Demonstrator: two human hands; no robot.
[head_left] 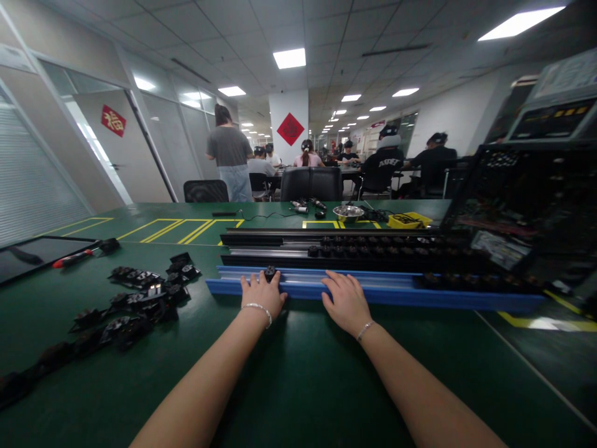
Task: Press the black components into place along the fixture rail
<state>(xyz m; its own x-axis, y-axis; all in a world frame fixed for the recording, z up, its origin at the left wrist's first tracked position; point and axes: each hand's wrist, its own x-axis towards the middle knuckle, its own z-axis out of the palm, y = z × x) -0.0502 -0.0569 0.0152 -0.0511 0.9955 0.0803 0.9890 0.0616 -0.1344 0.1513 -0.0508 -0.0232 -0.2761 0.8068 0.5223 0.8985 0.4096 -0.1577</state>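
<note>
A long blue channel rail (392,294) lies across the green table, with a row of dark parts (457,281) in its right portion. Near its left end my left hand (263,294) rests on the rail, fingers apart, touching a small black part (270,272) that sits in the channel between the fingertips. My right hand (345,300) lies on the rail's front wall further right, fingers spread, with nothing in it. Behind the blue rail are black rails (261,260) holding rows of small black parts (364,250).
Loose black parts (135,298) are heaped at the left. Beyond them lie a red-handled tool (72,259) and a dark flat panel (37,252). A metal bowl (348,213) and yellow tray (409,220) stand at the back; open dark equipment (522,199) is at right. Several people are beyond.
</note>
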